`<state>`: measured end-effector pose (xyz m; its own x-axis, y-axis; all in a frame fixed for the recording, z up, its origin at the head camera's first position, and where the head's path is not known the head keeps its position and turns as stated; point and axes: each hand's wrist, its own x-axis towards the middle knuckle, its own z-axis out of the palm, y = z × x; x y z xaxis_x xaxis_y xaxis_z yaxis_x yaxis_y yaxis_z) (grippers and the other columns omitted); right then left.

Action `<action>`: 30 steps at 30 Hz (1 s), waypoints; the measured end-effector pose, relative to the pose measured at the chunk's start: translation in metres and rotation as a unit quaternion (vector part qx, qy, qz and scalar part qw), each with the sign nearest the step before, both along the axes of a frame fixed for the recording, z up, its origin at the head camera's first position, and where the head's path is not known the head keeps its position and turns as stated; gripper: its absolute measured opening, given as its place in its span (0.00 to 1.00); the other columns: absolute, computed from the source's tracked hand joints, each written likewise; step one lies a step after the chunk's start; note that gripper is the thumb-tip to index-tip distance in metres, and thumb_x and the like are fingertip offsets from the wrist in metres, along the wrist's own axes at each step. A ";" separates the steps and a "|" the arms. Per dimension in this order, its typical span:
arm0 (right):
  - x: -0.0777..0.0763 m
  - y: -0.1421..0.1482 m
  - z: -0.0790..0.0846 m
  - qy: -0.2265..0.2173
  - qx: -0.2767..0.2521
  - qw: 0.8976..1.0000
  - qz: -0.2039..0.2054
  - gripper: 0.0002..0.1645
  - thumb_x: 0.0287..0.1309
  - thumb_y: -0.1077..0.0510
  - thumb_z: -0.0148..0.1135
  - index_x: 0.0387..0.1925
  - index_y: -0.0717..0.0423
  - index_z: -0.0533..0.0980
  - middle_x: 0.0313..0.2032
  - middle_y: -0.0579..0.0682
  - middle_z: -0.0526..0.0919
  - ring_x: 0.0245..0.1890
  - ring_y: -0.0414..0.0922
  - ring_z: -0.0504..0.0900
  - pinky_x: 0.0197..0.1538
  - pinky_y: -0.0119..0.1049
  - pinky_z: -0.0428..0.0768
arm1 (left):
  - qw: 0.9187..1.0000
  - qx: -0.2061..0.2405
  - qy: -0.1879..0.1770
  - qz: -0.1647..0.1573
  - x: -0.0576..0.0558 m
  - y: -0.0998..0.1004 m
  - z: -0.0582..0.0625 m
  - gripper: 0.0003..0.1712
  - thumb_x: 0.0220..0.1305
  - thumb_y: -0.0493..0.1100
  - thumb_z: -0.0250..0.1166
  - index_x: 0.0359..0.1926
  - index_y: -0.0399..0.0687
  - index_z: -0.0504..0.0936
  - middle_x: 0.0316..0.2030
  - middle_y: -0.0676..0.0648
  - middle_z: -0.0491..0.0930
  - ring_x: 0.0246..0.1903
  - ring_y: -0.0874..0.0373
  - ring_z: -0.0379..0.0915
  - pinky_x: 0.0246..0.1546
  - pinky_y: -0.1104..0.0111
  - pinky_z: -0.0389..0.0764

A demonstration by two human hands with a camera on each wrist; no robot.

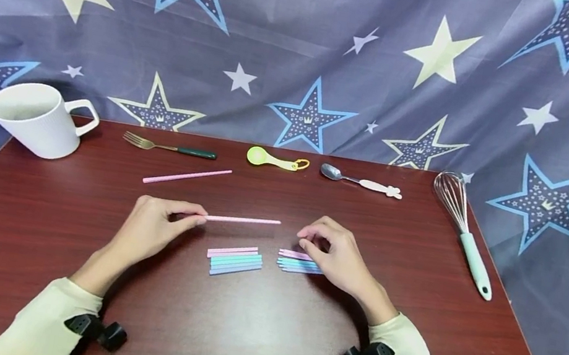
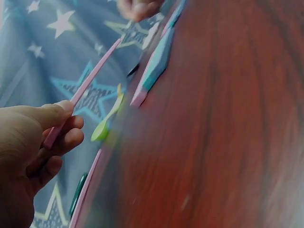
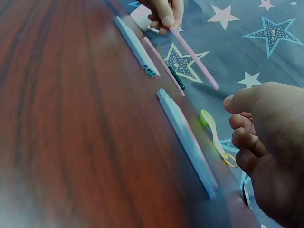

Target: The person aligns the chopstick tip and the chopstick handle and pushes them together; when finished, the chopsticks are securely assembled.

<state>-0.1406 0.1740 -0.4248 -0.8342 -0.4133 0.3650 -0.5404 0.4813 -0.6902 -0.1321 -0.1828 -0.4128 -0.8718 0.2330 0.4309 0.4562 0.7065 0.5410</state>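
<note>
My left hand (image 1: 150,227) pinches one end of a pink straw (image 1: 246,220) between thumb and fingers. The straw points to the right, raised over the table in the left wrist view. Near its free end is my right hand (image 1: 338,259), fingers loosely bent and nothing between them; a gap separates them from the straw (image 3: 197,61). Below the held straw lies a group of short pink, teal and blue straw pieces (image 1: 236,262). A second group of short straw pieces (image 1: 295,262) lies partly hidden under my right hand. Another long pink straw (image 1: 187,176) rests behind my left hand.
Along the table's back edge are a white mug (image 1: 36,120), a fork with a green handle (image 1: 171,148), a green measuring spoon (image 1: 276,160) and a spoon with a white handle (image 1: 360,181). A whisk (image 1: 464,233) lies at the right edge. A starry cloth (image 1: 286,33) hangs behind.
</note>
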 end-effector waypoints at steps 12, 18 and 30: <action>0.005 0.010 -0.015 -0.016 0.062 0.998 0.013 0.07 0.60 0.63 0.72 0.40 0.53 0.86 0.35 0.44 0.84 0.37 0.40 0.80 0.41 0.34 0.78 | 0.995 0.020 0.013 0.098 -0.019 -0.035 -0.012 0.05 0.57 0.42 0.79 0.37 0.52 0.94 0.29 0.49 0.91 0.23 0.63 0.77 0.30 0.78 0.68; 0.008 0.010 -0.021 -0.015 0.091 0.996 0.008 0.07 0.60 0.61 0.72 0.40 0.50 0.87 0.37 0.43 0.84 0.39 0.39 0.79 0.43 0.34 0.77 | 0.990 0.019 0.021 0.135 -0.028 -0.046 -0.022 0.06 0.58 0.42 0.78 0.37 0.48 0.93 0.35 0.43 0.92 0.36 0.43 0.89 0.38 0.65 0.74; 0.006 0.009 -0.025 0.000 0.072 0.997 0.011 0.07 0.58 0.62 0.73 0.39 0.49 0.87 0.34 0.41 0.83 0.37 0.36 0.78 0.41 0.32 0.76 | 0.990 -0.001 0.033 0.136 -0.039 -0.056 -0.038 0.06 0.58 0.37 0.77 0.36 0.40 0.92 0.36 0.38 0.89 0.40 0.38 0.79 0.44 0.48 0.71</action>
<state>-0.1343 0.1834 -0.4500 -0.8242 -0.4796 0.3013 -0.5524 0.5632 -0.6146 -0.1708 -0.2389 -0.4505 -0.8728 -0.0052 0.4881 0.2835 0.8086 0.5155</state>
